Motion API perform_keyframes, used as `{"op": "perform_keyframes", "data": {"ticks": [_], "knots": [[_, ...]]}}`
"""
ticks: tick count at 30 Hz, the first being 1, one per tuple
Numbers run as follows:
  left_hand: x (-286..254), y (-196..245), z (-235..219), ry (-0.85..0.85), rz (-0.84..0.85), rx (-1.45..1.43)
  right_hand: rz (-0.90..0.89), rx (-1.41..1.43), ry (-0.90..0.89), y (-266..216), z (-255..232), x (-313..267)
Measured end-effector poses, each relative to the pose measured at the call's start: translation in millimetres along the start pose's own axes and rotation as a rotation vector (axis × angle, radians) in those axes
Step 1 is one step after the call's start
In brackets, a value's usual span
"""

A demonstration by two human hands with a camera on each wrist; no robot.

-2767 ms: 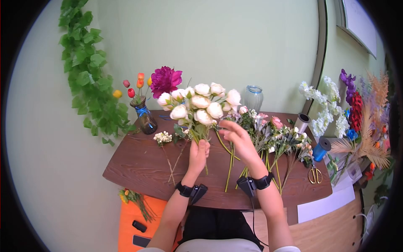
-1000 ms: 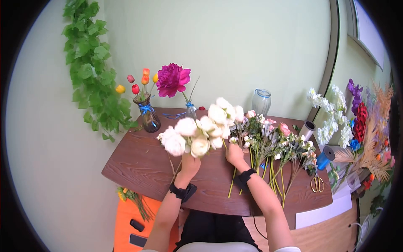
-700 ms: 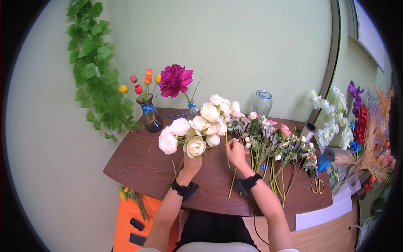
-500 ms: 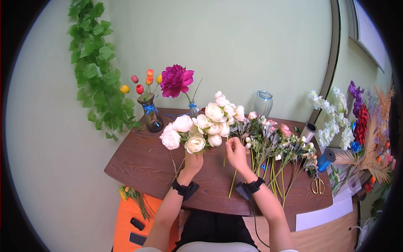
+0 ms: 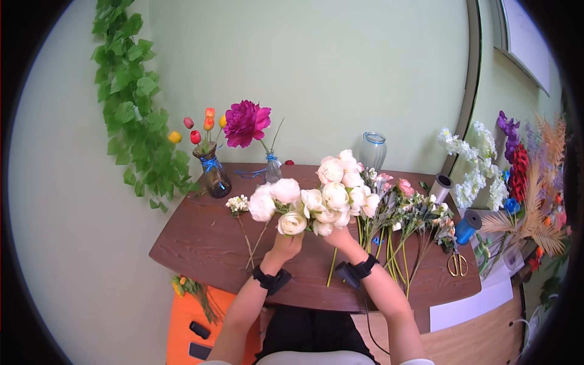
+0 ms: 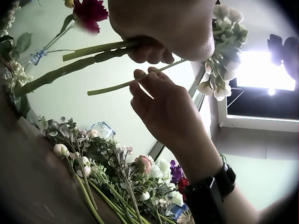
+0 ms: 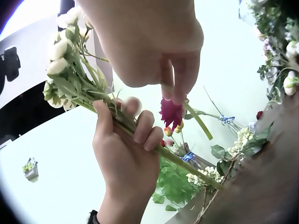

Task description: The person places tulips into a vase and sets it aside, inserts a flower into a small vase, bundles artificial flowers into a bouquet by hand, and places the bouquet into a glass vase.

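Note:
My left hand (image 5: pixel 286 248) grips the stems of a bunch of white ranunculus-like flowers (image 5: pixel 291 223) over the table. Its fingers wrap the thick green stems (image 7: pixel 175 160) in the right wrist view. Close beside it, my right hand (image 5: pixel 342 239) pinches a thinner green stem (image 6: pixel 110 88) between thumb and fingertips. White blooms (image 5: pixel 335 196) above the right hand overlap the bunch in the head view and hide most of its fingers. The pinched stem's lower end hangs free, apart from the bunched stems.
Pink and white flower sprays (image 5: pixel 404 188) lie on the brown table (image 5: pixel 201 243) at right, near scissors (image 5: pixel 457 264) and ribbon spools (image 5: pixel 468 227). Behind stand a glass jar (image 5: pixel 372 152), a tulip vase (image 5: pixel 216 177) and a small magenta-flower vase (image 5: pixel 273 170). Cream sprigs (image 5: pixel 237 204) lie left.
My right hand, with relaxed fingers beside the bunch at first, has come to pinch a stem and moved in toward my left hand. The bunch has come lower and tilted forward.

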State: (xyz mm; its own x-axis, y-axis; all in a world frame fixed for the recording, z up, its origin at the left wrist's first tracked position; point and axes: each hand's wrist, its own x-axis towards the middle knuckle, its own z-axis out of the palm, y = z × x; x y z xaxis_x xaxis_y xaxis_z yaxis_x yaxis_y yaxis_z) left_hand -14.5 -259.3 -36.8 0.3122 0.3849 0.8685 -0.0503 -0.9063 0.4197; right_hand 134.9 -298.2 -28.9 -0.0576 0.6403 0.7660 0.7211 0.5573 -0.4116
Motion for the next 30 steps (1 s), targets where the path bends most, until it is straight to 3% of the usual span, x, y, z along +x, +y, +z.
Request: {"op": "perform_keyframes", "data": {"ticks": [2,3,6,7,10,12,14,15,18,24,27,28,30], "knots": [[1,4,1,-0.086,-0.069,-0.069,-0.002,-0.002,0.029,-4,1,-3],[3,7,2,-0.047,0.003,0.006,0.026,0.011,0.006,-1,4,-7],[-16,-11,6,-0.050,-0.008,0.129,0.045,0.016,-0.021,-4,4,-7],[-17,-16,2,-0.105,0.126,0.281,0.030,0.002,-0.043,-8,2,-7],[-23,-19,3,-0.072,0.077,0.294,0.014,0.006,-0.059,-16,1,-5],[-20,-22,2,-0.086,0.083,0.248,0.155,0.067,-0.090,-15,4,-5],[-20,-28,5,-0.040,0.227,0.455,0.119,0.059,-0.091,-14,5,-4],[-21,-30,7,-0.022,0.146,0.309,0.082,0.049,-0.091,-15,6,-3],[-14,-17,2,-0.085,0.002,0.221,0.085,0.072,-0.066,-23,2,-1],[-11,-13,4,-0.095,-0.130,-0.017,0.096,0.093,-0.052,-22,4,0],[-2,-8,-1,-0.179,-0.421,-0.240,0.143,0.135,-0.073,-24,0,4],[0,-8,1,-0.179,-0.422,-0.240,0.184,0.191,-0.106,-24,-1,5],[3,-10,8,0.023,-0.177,-0.120,0.165,0.153,-0.108,-26,-4,8]]}}
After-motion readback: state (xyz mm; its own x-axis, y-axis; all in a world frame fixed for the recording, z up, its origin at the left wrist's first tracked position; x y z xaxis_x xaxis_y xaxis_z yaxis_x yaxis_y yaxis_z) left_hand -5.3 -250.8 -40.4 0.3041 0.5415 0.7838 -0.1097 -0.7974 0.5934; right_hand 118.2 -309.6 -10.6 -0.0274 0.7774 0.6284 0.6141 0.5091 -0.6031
